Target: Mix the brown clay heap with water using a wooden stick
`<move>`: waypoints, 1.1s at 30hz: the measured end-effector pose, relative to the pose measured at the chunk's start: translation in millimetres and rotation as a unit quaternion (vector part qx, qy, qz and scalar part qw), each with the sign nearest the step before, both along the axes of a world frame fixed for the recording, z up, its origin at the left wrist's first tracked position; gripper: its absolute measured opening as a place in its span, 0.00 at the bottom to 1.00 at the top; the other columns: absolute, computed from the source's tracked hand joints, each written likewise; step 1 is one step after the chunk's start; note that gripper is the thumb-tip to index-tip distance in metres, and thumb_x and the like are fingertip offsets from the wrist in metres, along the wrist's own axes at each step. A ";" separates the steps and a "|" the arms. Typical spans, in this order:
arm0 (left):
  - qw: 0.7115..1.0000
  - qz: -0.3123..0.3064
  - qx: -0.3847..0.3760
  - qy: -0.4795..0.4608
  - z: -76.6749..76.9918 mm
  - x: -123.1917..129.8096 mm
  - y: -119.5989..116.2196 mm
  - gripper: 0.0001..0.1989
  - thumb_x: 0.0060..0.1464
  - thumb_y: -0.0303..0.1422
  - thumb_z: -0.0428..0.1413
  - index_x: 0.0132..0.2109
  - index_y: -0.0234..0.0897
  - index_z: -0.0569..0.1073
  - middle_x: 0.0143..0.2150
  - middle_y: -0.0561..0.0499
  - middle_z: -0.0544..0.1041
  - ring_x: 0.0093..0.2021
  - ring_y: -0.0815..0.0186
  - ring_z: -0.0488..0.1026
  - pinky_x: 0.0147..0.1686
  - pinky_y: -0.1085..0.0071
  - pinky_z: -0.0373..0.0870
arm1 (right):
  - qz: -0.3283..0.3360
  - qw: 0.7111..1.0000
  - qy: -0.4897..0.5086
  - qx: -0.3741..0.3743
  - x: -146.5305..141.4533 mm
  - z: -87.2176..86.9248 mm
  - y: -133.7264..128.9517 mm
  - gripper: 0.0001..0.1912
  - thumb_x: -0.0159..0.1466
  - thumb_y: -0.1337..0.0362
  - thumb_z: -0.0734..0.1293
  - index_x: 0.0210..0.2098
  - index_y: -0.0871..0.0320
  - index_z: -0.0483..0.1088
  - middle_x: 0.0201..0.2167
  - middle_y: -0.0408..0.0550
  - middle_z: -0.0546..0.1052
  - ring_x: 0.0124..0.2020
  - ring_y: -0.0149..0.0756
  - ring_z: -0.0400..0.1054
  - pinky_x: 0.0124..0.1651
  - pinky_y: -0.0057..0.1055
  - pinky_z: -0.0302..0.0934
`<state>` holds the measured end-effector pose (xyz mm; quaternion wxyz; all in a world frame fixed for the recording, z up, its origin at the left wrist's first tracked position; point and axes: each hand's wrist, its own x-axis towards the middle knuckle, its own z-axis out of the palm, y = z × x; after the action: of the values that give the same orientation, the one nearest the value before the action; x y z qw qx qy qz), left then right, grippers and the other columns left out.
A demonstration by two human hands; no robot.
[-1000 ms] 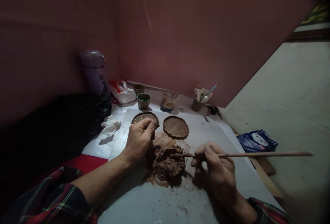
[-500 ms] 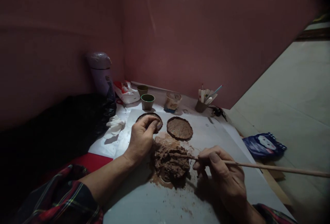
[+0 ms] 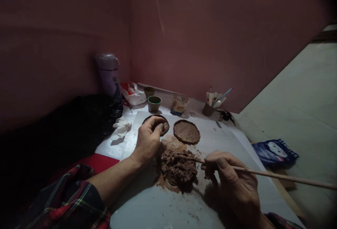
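My right hand (image 3: 231,183) is closed around a long thin wooden stick (image 3: 284,176), which slants out to the right. The stick's front end rests in a lumpy heap of brown, clay-like paste (image 3: 179,167). My left hand (image 3: 149,138) is closed in a pinch over the left round brown disc (image 3: 165,126), covering much of it. Whatever lies between those fingers is hidden. A second round brown disc (image 3: 186,131), with a raised rough rim, lies just to the right.
Behind the discs stand a small green-rimmed cup (image 3: 154,104), a stained clear tub (image 3: 179,104) and a pot of tools (image 3: 210,109). A crumpled white glove (image 3: 122,127) and a black plastic bag (image 3: 79,127) are at the left. A purple bottle (image 3: 108,78) stands by the wall.
The whole view has shifted slightly, so everything appears a little farther right. My left hand stays at the left disc, and the stick's end stays in the paste.
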<state>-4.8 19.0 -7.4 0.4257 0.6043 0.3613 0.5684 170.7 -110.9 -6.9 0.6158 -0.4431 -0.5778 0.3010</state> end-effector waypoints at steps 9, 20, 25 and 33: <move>1.000 0.003 0.006 0.014 0.2 -0.6 0.1 0.05 0.54 0.28 0.51 0.35 0.35 0.72 0.33 0.52 0.75 0.34 0.69 0.70 0.36 0.73 0.67 | 0.029 0.999 -0.043 0.001 1.3 -0.1 -0.5 0.12 0.68 0.66 0.58 0.36 0.53 0.74 0.27 0.43 0.72 0.27 0.29 0.65 0.29 0.25 0.60; 0.994 -0.057 0.049 0.082 -1.7 -1.3 -3.7 0.06 0.54 0.27 0.52 0.36 0.35 0.74 0.33 0.51 0.75 0.34 0.68 0.71 0.36 0.72 0.66 | -0.084 0.993 0.071 0.030 -0.7 2.8 1.2 0.12 0.65 0.62 0.63 0.28 0.57 0.75 0.22 0.45 0.70 0.24 0.31 0.64 0.22 0.25 0.57; 0.967 -0.162 0.155 0.125 7.6 -3.0 -19.4 0.05 0.53 0.25 0.53 0.35 0.35 0.74 0.33 0.49 0.76 0.35 0.66 0.72 0.37 0.69 0.66 | -0.138 0.986 0.089 0.037 -0.6 0.2 2.3 0.12 0.63 0.61 0.65 0.27 0.57 0.75 0.21 0.45 0.70 0.21 0.30 0.64 0.19 0.25 0.55; 0.904 -0.247 0.266 0.227 15.4 -3.2 -25.9 0.06 0.56 0.27 0.52 0.36 0.36 0.75 0.33 0.48 0.76 0.37 0.64 0.67 0.41 0.64 0.61 | -0.152 0.984 0.083 0.034 -1.4 0.4 3.6 0.15 0.64 0.59 0.63 0.24 0.59 0.73 0.18 0.44 0.69 0.18 0.28 0.61 0.17 0.24 0.53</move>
<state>-8.0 -6.9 8.1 0.2818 0.8777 0.1229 0.3675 169.3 -107.3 -6.5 0.7147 -0.4782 -0.4606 0.2198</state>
